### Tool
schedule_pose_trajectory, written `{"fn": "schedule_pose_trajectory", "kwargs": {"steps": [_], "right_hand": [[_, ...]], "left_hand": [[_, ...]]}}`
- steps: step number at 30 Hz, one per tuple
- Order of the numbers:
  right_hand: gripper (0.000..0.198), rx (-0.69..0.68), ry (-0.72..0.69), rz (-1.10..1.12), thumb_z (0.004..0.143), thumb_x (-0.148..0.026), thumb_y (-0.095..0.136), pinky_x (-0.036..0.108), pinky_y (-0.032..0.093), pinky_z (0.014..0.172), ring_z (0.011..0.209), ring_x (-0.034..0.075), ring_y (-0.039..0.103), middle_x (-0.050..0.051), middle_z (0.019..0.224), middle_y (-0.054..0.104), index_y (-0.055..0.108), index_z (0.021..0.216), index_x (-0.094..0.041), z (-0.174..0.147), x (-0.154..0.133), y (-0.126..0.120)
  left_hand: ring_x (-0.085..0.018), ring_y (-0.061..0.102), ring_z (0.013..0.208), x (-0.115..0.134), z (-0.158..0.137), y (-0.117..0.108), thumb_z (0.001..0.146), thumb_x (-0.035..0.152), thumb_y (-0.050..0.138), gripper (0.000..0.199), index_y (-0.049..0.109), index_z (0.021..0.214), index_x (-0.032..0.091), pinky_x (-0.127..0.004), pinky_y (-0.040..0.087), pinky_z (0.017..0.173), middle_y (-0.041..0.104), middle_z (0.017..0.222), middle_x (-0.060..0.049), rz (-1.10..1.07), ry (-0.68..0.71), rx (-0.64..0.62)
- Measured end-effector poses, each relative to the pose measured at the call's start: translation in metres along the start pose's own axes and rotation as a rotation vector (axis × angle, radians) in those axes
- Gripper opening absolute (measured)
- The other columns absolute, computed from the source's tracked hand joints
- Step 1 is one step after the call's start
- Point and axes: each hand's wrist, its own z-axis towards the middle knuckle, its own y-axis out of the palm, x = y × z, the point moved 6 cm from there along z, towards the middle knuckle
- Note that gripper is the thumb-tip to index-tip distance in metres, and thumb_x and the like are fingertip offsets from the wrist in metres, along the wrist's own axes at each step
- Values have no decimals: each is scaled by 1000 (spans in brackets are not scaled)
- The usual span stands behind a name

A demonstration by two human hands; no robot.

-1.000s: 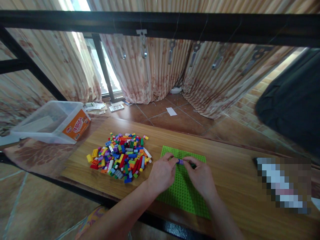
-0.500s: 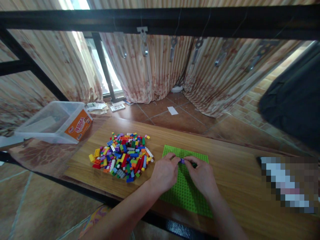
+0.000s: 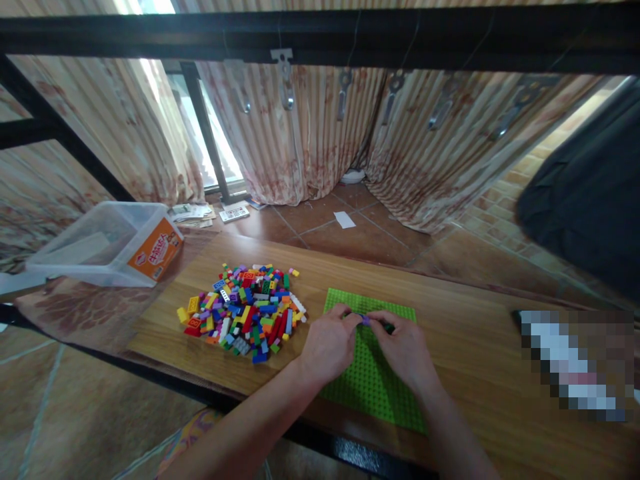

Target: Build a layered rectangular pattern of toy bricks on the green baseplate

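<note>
Over the far half of a green studded baseplate (image 3: 385,393), my two hands meet at a small purple toy brick (image 3: 366,321). My left hand (image 3: 330,343) pinches the brick from the left with closed fingers. From the right, the closed fingertips of my right hand (image 3: 404,347) grip it too. A dark green piece (image 3: 389,328) shows partly under my right fingers. Whether the purple brick touches the baseplate is hidden by the fingers. To the left of my left hand lies a pile of mixed coloured bricks (image 3: 245,313).
The wooden board (image 3: 470,353) carries the baseplate and pile. A clear plastic box (image 3: 95,267) with an orange label stands at the left. A blurred-out flat object (image 3: 570,367) lies at the right. A dark metal bar (image 3: 320,40) with hanging hooks crosses above, before curtains (image 3: 320,147).
Both hands stay at the same spot around the purple brick, with only a slight shift of the fingertips. The whole view has moved a little.
</note>
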Motion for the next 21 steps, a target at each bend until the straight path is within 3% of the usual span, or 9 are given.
{"fn": "schedule_pose_trajectory", "kwargs": {"steps": [21], "right_hand": [[29,3,20,19,83,-38,51,35,50,76,80,21,70,3,93,78,76,89,-24,1,2,-1]], "left_hand": [[-22,60,102,7,0,-1,95,19,40,28,60,115,21,-38,55,89,57,116,-8,58,-17,-72]]}}
